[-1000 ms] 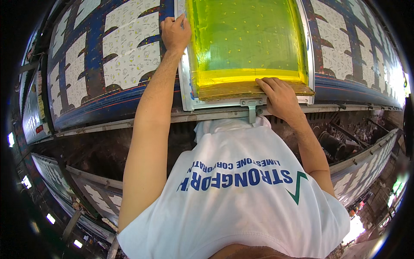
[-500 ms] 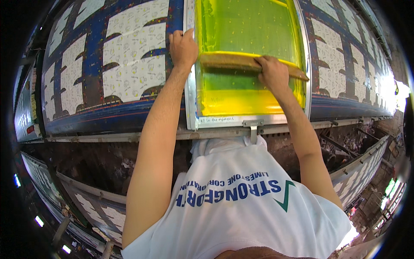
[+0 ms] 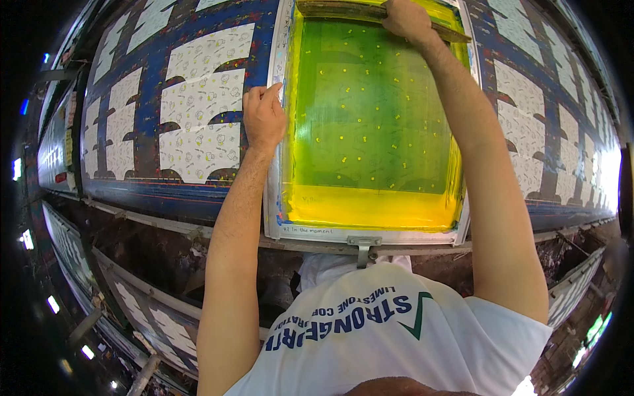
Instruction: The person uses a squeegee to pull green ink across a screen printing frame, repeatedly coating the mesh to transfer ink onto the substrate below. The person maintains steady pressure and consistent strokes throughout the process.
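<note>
A silver-framed printing screen (image 3: 370,119), its green mesh edged with yellow ink, lies flat in front of me. My left hand (image 3: 264,115) grips the left rail (image 3: 273,191) of the frame with curled fingers. My right hand (image 3: 408,21) is closed on a long wooden squeegee (image 3: 330,9), which lies across the far end of the screen at a slight tilt. A thick band of yellow ink (image 3: 366,204) shows at the near end, above the metal bracket (image 3: 363,244) on the frame's front edge.
Blue printing tables (image 3: 119,191) extend on both sides, carrying white printed pieces (image 3: 201,152) with small patterns. A metal rail (image 3: 152,218) runs along the near edge. Below are a dark cluttered gap and further tables (image 3: 142,307) at the lower sides.
The squeegee and my right hand have moved from the near end to the far end of the screen. The screen sits lower in the picture; my left hand still holds its left side.
</note>
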The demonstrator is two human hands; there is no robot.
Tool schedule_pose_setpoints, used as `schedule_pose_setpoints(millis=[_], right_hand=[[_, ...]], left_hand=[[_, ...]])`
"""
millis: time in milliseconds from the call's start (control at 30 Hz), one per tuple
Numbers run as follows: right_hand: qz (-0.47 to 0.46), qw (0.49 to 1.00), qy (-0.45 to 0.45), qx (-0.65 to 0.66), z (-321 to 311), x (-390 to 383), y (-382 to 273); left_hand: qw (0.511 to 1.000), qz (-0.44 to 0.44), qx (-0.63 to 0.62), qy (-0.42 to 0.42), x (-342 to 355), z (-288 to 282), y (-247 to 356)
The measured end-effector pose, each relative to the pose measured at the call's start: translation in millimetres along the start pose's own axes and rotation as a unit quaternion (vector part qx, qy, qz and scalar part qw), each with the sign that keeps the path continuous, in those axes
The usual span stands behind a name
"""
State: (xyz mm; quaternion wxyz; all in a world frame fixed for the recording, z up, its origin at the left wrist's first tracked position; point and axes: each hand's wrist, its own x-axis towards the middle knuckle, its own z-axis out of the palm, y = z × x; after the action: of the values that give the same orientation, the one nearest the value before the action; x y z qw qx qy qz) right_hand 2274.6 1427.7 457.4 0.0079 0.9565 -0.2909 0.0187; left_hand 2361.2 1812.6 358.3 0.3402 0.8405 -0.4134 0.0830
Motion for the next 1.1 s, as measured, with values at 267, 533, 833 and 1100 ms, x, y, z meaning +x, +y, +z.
schedule_pose_setpoints(millis=[267, 533, 833, 1100], right_hand=[[-0.051, 0.999, -0.011, 0.009, -19, 53, 30], [-0.065, 0.997, -0.007, 0.029, 10, 82, 51], [-0.037, 0.998, -0.056, 0.007, -1, -45, 12], [-0.039, 0.990, -0.133, 0.015, -33, -242, -60]], left_hand=[[1.000, -0.003, 0.026, -0.002, 1, 0, 4], [0.999, -0.006, 0.044, -0.014, 4, -3, 8], [0.998, 0.031, 0.044, 0.014, 2, 2, 0], [0.999, 0.035, 0.020, 0.033, -1, 9, -9]])
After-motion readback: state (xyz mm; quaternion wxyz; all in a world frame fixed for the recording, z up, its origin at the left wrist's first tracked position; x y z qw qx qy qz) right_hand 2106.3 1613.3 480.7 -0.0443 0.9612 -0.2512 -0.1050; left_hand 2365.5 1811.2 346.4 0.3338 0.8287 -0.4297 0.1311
